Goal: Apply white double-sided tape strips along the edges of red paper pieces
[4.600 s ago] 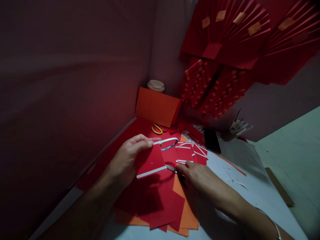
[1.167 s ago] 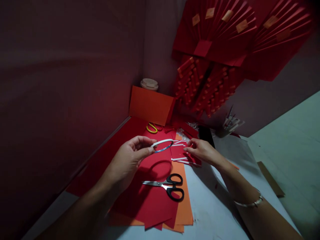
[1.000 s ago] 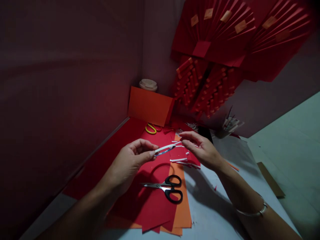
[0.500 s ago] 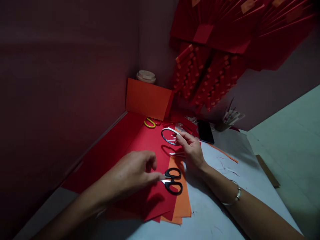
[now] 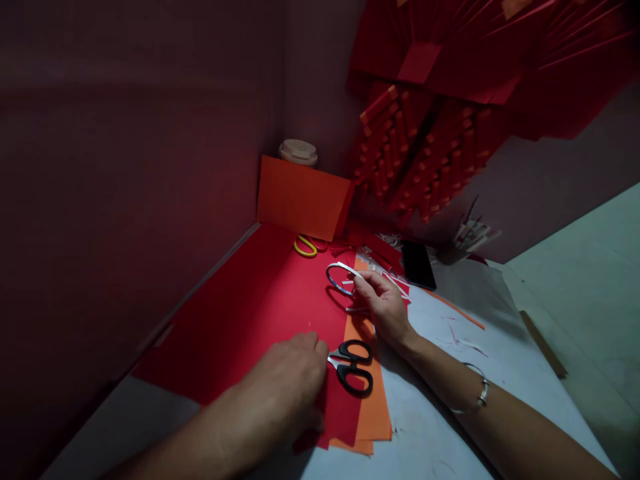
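The left hand [image 5: 295, 377] lies palm down on the big red sheet [image 5: 250, 307] near the front edge of the tabletop [image 5: 440, 427]. Its bent fingers cover the blade tips of the black-handled scissors [image 5: 355, 367], so whether they grip the blades cannot be told. A second ago this hand was raised and pinching the thin white ring [image 5: 341, 280]. That ring now sits in the right hand [image 5: 383, 303], closed on it between thumb and fingertips. It is held just above the far part of the red sheet, toward the middle of the tabletop.

The red sheet runs from the front edge along the left edge toward the far corner, overlapping an orange sheet [image 5: 375, 407] whose strip shows under the scissors' handles. An orange folded card [image 5: 303, 197] stands in the far corner, with a pale round lid [image 5: 299, 152] behind it. A dark phone [image 5: 419, 263] lies flat beyond the right hand. The black-handled scissors lie where they lay a second ago, shut, handles toward the right edge. Yellow-handled scissors [image 5: 305, 247] rest just before the card. A thin bracelet [image 5: 480, 395] circles the right wrist.
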Action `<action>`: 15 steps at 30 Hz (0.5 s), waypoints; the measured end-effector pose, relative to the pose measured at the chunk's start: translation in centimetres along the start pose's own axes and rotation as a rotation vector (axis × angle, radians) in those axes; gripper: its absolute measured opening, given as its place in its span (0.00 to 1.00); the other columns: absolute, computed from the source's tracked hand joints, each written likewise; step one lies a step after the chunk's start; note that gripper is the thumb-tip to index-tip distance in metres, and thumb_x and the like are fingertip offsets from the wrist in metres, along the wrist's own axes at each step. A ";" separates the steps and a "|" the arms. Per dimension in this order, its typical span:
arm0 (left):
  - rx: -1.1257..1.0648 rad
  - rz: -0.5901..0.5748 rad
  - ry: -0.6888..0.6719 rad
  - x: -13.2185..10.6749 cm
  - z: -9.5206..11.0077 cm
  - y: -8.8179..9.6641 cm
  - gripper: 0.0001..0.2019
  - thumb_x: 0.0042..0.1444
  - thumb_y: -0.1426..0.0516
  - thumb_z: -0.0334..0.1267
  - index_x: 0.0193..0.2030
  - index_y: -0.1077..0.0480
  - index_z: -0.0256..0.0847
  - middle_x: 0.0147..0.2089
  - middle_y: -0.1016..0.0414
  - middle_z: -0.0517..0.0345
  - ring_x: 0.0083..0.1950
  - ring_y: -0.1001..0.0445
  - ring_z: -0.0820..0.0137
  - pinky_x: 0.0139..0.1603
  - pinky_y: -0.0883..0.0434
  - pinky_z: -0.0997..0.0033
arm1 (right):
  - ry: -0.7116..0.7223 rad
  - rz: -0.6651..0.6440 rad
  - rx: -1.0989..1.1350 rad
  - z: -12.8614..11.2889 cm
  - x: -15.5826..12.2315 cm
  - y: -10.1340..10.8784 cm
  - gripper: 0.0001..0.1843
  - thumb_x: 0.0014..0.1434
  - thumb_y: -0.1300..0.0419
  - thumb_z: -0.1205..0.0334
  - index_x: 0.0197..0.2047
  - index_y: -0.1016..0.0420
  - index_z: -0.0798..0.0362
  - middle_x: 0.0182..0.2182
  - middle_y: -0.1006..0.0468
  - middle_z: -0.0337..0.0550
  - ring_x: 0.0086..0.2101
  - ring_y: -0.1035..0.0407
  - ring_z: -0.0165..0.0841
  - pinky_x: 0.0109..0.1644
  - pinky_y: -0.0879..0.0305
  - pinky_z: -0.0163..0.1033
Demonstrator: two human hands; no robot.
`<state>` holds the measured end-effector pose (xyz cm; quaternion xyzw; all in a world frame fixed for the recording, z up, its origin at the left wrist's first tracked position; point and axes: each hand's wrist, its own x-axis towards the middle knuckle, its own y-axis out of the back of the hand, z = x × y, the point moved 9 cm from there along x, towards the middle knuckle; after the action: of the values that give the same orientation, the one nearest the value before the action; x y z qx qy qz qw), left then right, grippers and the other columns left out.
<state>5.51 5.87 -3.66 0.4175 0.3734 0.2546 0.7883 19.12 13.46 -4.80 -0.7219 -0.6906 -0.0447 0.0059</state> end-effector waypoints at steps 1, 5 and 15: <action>-0.030 0.025 0.001 -0.2 -0.2 0.2 0.14 0.42 0.36 0.35 0.38 0.28 0.37 0.39 0.24 0.44 0.37 0.27 0.54 0.33 0.38 0.65 | 0.000 -0.009 0.000 0.1 -0.1 -0.1 0.19 0.56 0.40 0.44 0.38 0.25 0.52 0.28 0.32 0.37 0.28 0.34 0.31 0.28 0.25 0.36; -0.269 0.132 -0.070 -0.9 -0.8 1.7 0.01 0.50 0.43 0.34 0.31 0.31 0.43 0.26 0.30 0.60 0.23 0.38 0.69 0.24 0.49 0.70 | 0.014 -0.037 -0.009 0.2 -0.4 -0.3 0.18 0.58 0.41 0.45 0.38 0.25 0.52 0.27 0.32 0.37 0.27 0.36 0.30 0.29 0.28 0.35; -1.187 0.404 -0.079 -0.9 -3.0 8.7 0.11 0.55 0.44 0.38 0.43 0.28 0.39 0.36 0.23 0.55 0.35 0.25 0.64 0.38 0.30 0.67 | 0.096 -0.049 -0.026 -1.3 -1.0 -0.3 0.13 0.61 0.43 0.50 0.38 0.27 0.51 0.28 0.33 0.37 0.28 0.39 0.31 0.32 0.37 0.34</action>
<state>1.80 11.19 2.97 -0.0200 0.0528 0.5467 0.8354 18.67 12.41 -3.62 -0.7017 -0.7064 -0.0885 0.0285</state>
